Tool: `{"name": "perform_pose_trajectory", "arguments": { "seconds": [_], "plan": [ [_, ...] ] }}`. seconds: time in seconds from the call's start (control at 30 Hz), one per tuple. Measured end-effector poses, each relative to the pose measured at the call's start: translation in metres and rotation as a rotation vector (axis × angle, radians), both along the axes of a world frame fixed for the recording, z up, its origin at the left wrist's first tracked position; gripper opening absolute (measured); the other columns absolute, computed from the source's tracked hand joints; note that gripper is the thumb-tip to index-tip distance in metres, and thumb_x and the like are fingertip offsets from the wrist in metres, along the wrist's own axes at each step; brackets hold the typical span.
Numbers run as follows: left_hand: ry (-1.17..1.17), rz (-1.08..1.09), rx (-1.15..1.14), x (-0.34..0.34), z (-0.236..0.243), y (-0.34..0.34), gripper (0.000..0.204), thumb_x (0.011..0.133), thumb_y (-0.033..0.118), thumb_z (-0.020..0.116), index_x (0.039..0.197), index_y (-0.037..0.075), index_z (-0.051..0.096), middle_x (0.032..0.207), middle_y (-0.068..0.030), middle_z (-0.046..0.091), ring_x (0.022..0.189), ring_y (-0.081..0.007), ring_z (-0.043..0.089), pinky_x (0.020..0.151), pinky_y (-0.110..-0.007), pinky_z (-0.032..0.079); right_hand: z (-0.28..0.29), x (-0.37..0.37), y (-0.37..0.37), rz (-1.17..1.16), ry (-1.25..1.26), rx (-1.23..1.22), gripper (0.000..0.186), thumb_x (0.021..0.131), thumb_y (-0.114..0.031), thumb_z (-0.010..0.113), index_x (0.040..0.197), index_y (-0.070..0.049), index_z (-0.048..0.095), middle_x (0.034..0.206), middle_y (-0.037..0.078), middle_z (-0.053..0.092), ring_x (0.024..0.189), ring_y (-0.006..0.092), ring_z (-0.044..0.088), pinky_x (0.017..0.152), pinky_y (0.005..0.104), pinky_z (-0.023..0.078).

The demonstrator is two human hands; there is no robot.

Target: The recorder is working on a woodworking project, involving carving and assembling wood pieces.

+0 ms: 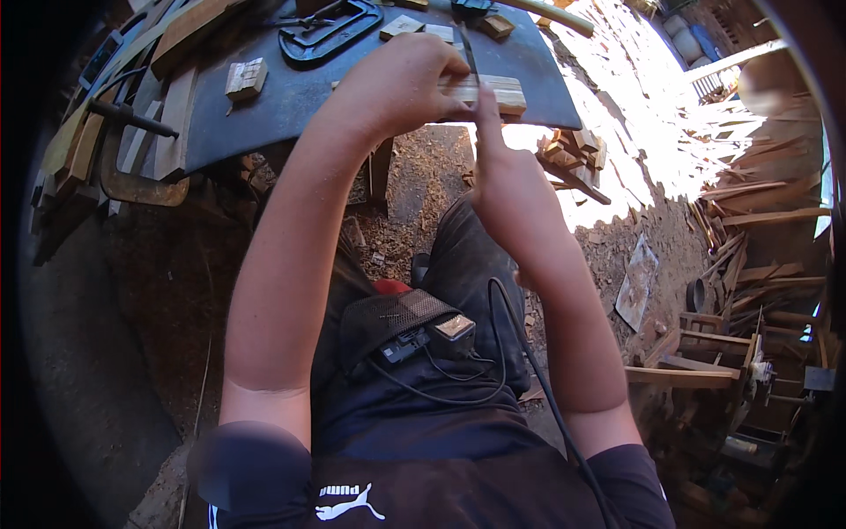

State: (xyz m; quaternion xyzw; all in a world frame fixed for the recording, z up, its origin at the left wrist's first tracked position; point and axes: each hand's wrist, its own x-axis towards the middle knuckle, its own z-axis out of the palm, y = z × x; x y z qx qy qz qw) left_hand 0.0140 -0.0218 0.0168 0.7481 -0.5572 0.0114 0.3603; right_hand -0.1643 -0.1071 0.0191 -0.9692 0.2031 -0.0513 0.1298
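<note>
A light wooden strip with a grooved profile [504, 95] lies along the near edge of the dark table. My left hand [404, 81] is closed over it, with the fingers and thumb bent around its middle. A thin, dark blade, seen edge-on and apparently a handsaw [471, 55], crosses the strip just right of that hand. My right hand [509, 176] is closed at the blade's near end, index finger stretched along it. The handle is hidden in the palm. Several short wooden offcuts [247, 79] lie on the table.
A black G-clamp [328, 35] lies on the dark tabletop [273, 115]. Another clamp [137, 119] grips boards at the left edge. Scrap wood [577, 154] is piled below the right corner. A cable [538, 370] runs from a pouch [379, 322] at my waist past my right arm.
</note>
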Motion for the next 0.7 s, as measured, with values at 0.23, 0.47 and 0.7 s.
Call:
{"name": "perform_pose_trajectory", "arguments": {
  "seconds": [0.23, 0.47, 0.7],
  "plan": [
    [0.039, 0.006, 0.049, -0.004, 0.001, 0.005, 0.055, 0.073, 0.025, 0.086, 0.117, -0.003, 0.071, 0.107, -0.0202, 0.071, 0.097, -0.0318, 0.069, 0.088, -0.038, 0.053, 0.0, -0.053, 0.029, -0.036, 0.103, 0.058, 0.086, 0.085, 0.003, 0.05, 0.16, -0.005, 0.011, 0.063, 0.026, 0.062, 0.057, 0.0433, 0.064, 0.057, 0.0551, 0.049],
    [0.012, -0.016, 0.073, 0.0, 0.002, 0.005, 0.057, 0.074, 0.031, 0.088, 0.118, 0.0, 0.072, 0.11, -0.0177, 0.07, 0.1, -0.0304, 0.069, 0.092, -0.039, 0.052, -0.014, -0.005, 0.005, 0.009, -0.112, 0.003, 0.086, 0.084, 0.002, 0.052, 0.16, -0.005, 0.011, 0.068, 0.027, 0.064, 0.063, 0.0439, 0.066, 0.06, 0.0541, 0.052],
    [-0.006, 0.011, 0.087, -0.001, 0.006, 0.006, 0.057, 0.076, 0.035, 0.087, 0.12, 0.002, 0.072, 0.115, -0.0165, 0.07, 0.104, -0.0283, 0.068, 0.094, -0.038, 0.052, 0.005, -0.038, 0.016, -0.014, 0.053, 0.093, 0.091, 0.081, 0.005, 0.051, 0.161, -0.01, 0.01, 0.067, 0.026, 0.064, 0.062, 0.0449, 0.066, 0.061, 0.0546, 0.053]
  ]
}}
